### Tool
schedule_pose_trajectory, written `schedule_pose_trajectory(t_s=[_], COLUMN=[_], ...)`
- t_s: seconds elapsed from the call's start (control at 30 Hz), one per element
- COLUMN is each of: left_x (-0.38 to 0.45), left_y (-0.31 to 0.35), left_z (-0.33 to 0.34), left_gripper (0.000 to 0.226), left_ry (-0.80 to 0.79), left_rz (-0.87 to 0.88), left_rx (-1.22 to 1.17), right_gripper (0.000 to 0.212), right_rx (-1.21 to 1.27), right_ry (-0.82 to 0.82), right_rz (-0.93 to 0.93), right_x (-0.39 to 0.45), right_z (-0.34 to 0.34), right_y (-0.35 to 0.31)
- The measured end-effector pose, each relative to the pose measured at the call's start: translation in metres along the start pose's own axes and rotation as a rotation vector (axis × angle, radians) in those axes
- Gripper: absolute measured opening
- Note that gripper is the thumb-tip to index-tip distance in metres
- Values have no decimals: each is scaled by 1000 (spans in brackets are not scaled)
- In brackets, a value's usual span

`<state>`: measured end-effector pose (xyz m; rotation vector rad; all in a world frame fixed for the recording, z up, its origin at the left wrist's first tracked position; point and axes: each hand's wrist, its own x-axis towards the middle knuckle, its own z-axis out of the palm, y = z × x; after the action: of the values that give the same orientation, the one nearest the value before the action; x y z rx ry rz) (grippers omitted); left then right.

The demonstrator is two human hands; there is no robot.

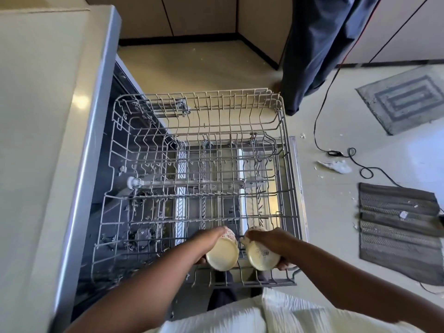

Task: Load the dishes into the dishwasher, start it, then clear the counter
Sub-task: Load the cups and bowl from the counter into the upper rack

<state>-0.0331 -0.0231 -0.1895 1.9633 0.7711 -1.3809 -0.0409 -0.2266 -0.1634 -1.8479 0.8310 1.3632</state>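
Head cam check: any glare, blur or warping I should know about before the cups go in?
Head view: glare spot on the counter; wide-angle bends the rack edges; forearms smear near the bottom; both hands and cups stay fairly sharp.

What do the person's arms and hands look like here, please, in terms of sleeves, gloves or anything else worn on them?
Both arms are bare from the hands to as far up as the frame shows: no sleeves in view. The left hand and the right hand wear no gloves, and no watch, bracelet or ring can be made out. At the bottom edge lies white crinkled cloth, seemingly the person's garment.
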Motion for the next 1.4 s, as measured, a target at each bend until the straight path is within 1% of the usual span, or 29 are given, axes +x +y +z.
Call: schedule_pose_trajectory(t_s=[0.13, 0.23, 0.33, 0.43, 0.5, 0.6, 0.7, 0.77, 0.87, 1.0, 1.1, 1.13, 1.2, 1.23, 1.3, 1.4], left_x=[-5, -10, -24, -45, -61, -90, -130, -156, -191, -230, -260, -270, -289, -295, -307, -322], left_y=[2, 0, -2, -4, -7, -11, -20, -31, -59, -111, -156, -172, -208, -225, -267, -327], left_z=[5, 9, 11, 11, 12, 10, 6, 4, 2, -3, -5, -3, 0, 2, 7, 22], left_gripper=[71, 78, 72, 66, 65, 65, 51, 47, 47, 43, 37, 37, 46, 49, 46, 47], left_ry=[54, 118, 222, 318, 380, 504, 656, 783, 993, 1187, 1365, 1424, 1531, 1573, 1641, 1707], left_rz=[22, 41, 106, 193, 256, 376, 483, 551, 630, 670, 652, 626, 563, 523, 420, 264], left_rx=[77, 148, 177, 203, 226, 273, 239, 202, 121, -10, -133, -170, -219, -237, -281, -320], right_gripper=[63, 65, 75, 80, 82, 81, 80, 79, 78, 76, 78, 78, 74, 72, 71, 75], right_rx=[-64, -199, -343, -489, -607, -752, -870, -947, -1094, -1230, -1294, -1309, -1316, -1305, -1283, -1256], right_ry=[48, 146, 248, 297, 327, 367, 410, 424, 406, 352, 303, 293, 249, 229, 175, 110], right_rz=[-15, -108, -212, -292, -380, -545, -798, -985, -1235, -1501, -1696, -1770, -1890, -1939, -2025, -2091], right_x=[-5, -9, -22, -35, -44, -61, -88, -109, -142, -193, -229, -240, -261, -269, -290, -315], right_z=[-2, -4, -9, -14, -17, -19, -13, -4, 19, 61, 103, 120, 157, 174, 215, 276], right_y=[3, 5, 3, -3, -9, -24, -44, -58, -78, -100, -110, -112, -112, -111, -103, -84])
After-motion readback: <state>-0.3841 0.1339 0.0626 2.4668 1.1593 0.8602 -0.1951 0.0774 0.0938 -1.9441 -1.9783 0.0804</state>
